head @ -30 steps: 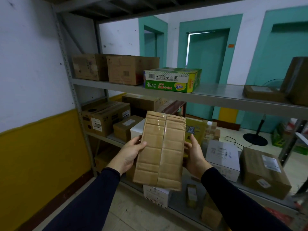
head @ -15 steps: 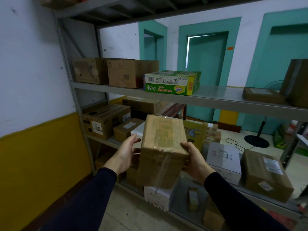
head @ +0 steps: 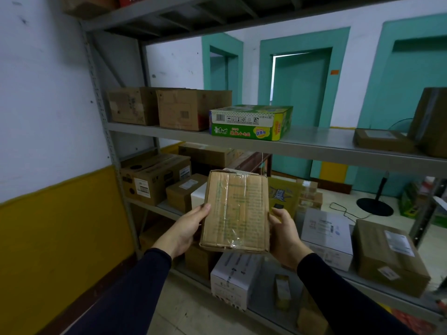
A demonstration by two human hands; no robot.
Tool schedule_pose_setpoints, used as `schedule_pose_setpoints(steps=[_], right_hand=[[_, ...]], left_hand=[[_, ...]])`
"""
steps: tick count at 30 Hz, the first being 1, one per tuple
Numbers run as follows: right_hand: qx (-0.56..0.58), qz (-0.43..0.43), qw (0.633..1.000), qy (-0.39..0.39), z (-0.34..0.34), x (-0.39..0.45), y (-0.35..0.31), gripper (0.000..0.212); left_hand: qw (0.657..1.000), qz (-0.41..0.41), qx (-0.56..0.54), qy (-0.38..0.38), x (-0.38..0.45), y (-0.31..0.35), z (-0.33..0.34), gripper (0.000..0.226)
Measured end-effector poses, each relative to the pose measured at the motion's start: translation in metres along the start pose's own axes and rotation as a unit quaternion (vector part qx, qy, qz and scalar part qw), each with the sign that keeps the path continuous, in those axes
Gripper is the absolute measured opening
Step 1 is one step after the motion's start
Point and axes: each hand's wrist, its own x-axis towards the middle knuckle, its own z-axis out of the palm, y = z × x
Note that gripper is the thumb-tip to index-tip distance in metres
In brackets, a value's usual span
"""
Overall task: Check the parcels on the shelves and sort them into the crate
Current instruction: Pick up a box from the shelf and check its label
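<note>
2 hands on 1 cardboard parcel point(head: 235, 211), held up in front of the middle shelf point(head: 314, 151), near the viewer and clear of every other box. Left hand point(head: 186, 229) curled round the left edge, thumb on the front face; right hand point(head: 284, 234) wrapped round the lower right edge, fingers hidden behind. Broad face turned toward the camera, slightly tilted back at the top.

Judged light to moderate: carried high with relaxed wrists and no sagging. Corrugated board, so stiff across the faces but soft at the corners, which look worn and dented. Glossy clear tape point(head: 228, 209) down the middle of the face and loose at the bottom: likely slippery under a thumb and liable to peel, so better avoided as a gripping spot. Best held as now, on the 2 long side edges over bare cardboard, or with 1 palm under the bottom edge for support. Contents unknown; nothing visible to mark it fragile, faint green print too blurred to read.

No crate in view, so probably a turn away from the rack before setting down. Other boxes close by on the far side: brown cartons point(head: 154, 180) at left, a white box point(head: 326, 235) at right, a green printed carton point(head: 251, 123) on the shelf above.
</note>
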Motion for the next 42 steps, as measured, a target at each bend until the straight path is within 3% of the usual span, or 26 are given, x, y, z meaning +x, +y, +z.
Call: schedule_pose_setpoints(steps=[5,10,14,16,18,20,23,26,29,36,39,42], right_hand=[[0.008,0.036,0.999,0.004,-0.003,0.002,-0.003,0.090],[0.030,0.064,0.997,0.007,-0.010,0.001,-0.014,0.099],[0.019,0.048,0.999,0.001,-0.003,-0.006,-0.016,0.064],[0.024,0.030,0.999,0.005,0.001,-0.009,-0.015,0.049],[0.021,0.022,1.000,-0.002,0.004,-0.012,-0.013,0.041],[0.013,0.011,1.000,-0.010,0.007,-0.013,-0.009,0.035],[-0.011,-0.010,1.000,-0.004,0.012,-0.013,-0.007,0.026],[-0.034,-0.020,0.999,-0.004,0.017,-0.016,-0.009,0.020],[-0.034,-0.022,0.999,-0.005,0.018,-0.019,-0.012,0.020],[-0.073,-0.030,0.997,-0.027,0.019,-0.016,-0.012,0.033],[-0.097,-0.036,0.994,-0.027,0.016,-0.012,-0.012,0.051],[-0.152,-0.054,0.987,0.019,0.011,-0.006,-0.014,0.048]], left_hand=[[0.993,0.044,0.107,-0.011,-0.006,0.002,-0.001,0.037],[0.980,0.077,0.180,-0.046,-0.008,0.000,-0.009,0.045],[0.984,0.063,0.162,-0.040,-0.004,-0.002,-0.011,0.053],[0.993,0.039,0.114,-0.014,-0.002,0.002,-0.007,0.040],[1.000,0.011,0.024,0.011,-0.002,0.006,-0.003,0.022],[1.000,0.000,-0.028,0.014,0.001,0.006,-0.001,0.032],[1.000,0.004,0.023,0.012,0.005,0.004,0.001,0.041],[1.000,0.001,0.016,0.012,0.005,0.004,0.003,0.022],[1.000,0.003,0.012,0.013,0.004,0.005,0.004,0.018],[0.999,-0.015,0.001,0.035,0.008,0.007,0.012,0.032],[0.994,-0.034,-0.055,0.088,0.013,0.006,0.013,0.026],[0.982,-0.061,-0.129,0.120,0.012,0.005,0.010,0.023]])
